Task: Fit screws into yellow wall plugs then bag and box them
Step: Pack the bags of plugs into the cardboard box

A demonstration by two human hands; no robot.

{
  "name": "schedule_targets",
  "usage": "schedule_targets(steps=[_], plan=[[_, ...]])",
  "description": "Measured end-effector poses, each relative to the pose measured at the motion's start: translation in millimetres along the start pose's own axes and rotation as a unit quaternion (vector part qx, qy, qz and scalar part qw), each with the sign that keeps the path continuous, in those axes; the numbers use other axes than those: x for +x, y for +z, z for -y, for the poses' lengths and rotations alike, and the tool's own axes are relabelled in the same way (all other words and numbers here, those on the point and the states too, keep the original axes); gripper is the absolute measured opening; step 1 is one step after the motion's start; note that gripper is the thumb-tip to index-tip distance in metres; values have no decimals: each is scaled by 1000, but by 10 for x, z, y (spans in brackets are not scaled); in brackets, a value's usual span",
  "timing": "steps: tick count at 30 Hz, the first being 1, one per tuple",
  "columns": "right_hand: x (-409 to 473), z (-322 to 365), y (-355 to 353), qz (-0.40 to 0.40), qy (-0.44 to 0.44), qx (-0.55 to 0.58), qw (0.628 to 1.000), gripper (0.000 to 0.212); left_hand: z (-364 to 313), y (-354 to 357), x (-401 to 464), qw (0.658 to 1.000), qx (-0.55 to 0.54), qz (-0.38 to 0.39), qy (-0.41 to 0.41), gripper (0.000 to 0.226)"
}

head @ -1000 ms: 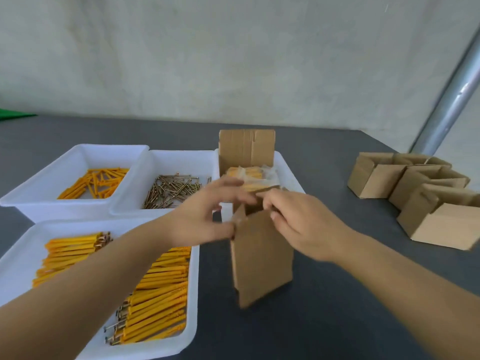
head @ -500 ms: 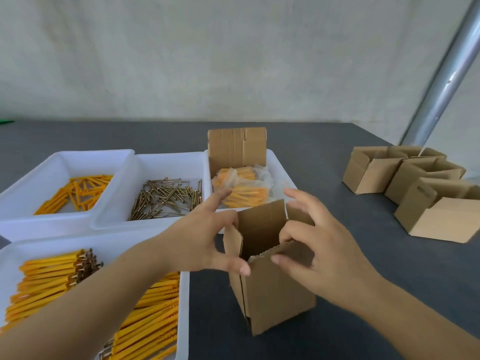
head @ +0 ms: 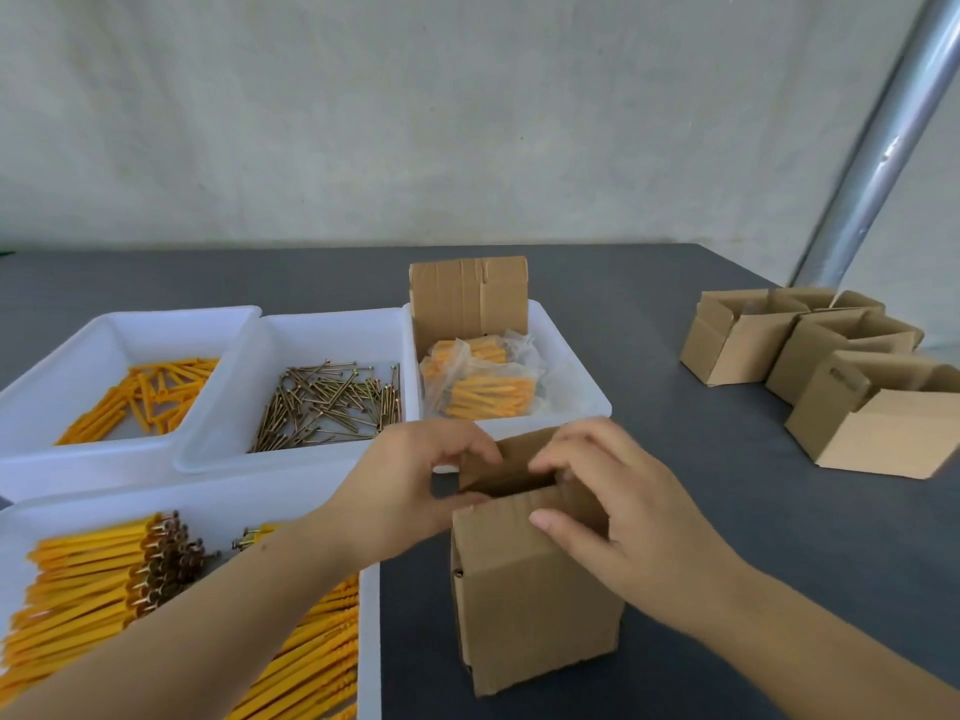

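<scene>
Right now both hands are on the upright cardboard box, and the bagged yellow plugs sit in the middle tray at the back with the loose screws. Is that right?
Not quite. The head view shows the bagged plugs in the rightmost back tray, in front of a flattened carton; the loose screws have the middle tray to themselves. Both the left hand and right hand do hold the upright cardboard box.

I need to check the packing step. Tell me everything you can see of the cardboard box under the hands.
The cardboard box is plain brown corrugated card, standing upright on the dark grey table beside a white tray. Its top is open, flaps partly folded. The left hand and right hand both grip its top flaps. Its contents are hidden.
</scene>
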State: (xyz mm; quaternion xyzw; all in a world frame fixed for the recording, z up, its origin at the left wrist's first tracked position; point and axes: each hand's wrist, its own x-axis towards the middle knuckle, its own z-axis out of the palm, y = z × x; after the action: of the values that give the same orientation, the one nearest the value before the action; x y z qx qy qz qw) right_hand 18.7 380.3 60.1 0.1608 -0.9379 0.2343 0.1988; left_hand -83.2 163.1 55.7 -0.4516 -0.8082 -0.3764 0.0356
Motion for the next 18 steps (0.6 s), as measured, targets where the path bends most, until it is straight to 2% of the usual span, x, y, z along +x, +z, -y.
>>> schedule_targets(steps=[2,3,5,6,7,8,10,12,15,17,18], plan=[[-13,-28,44,-21,56,-58,997,62,-45,0,-26,999,-34,-31,-16,42],[-16,-39,51,-21,73,-72,995,70,-71,-7,-38,997,-63,-32,-35,46],[-35,-66,70,-7,86,-49,995,65,-128,-31,-51,991,-123,-14,-58,38],[-56,-88,83,-5,86,-26,996,57,-159,-46,-53,993,-109,1,-45,33],[-80,-111,99,-11,87,-10,996,50,-200,-47,-52,997,-62,29,-25,37],[-97,-129,120,-24,88,-2,996,46,-230,-18,-64,998,4,69,-8,54],[-92,-128,165,-43,79,-7,996,47,-252,112,-91,977,162,141,-1,90],[-55,-143,197,-45,67,-7,997,52,-235,244,-94,963,207,172,-19,95],[-13,-275,157,-8,83,106,991,46,-166,207,-23,982,92,148,-70,73],[21,-404,58,17,141,287,947,36,-118,106,10,976,-106,119,-149,49],[42,-474,6,15,170,364,916,35,-108,62,11,949,-223,111,-194,37]])
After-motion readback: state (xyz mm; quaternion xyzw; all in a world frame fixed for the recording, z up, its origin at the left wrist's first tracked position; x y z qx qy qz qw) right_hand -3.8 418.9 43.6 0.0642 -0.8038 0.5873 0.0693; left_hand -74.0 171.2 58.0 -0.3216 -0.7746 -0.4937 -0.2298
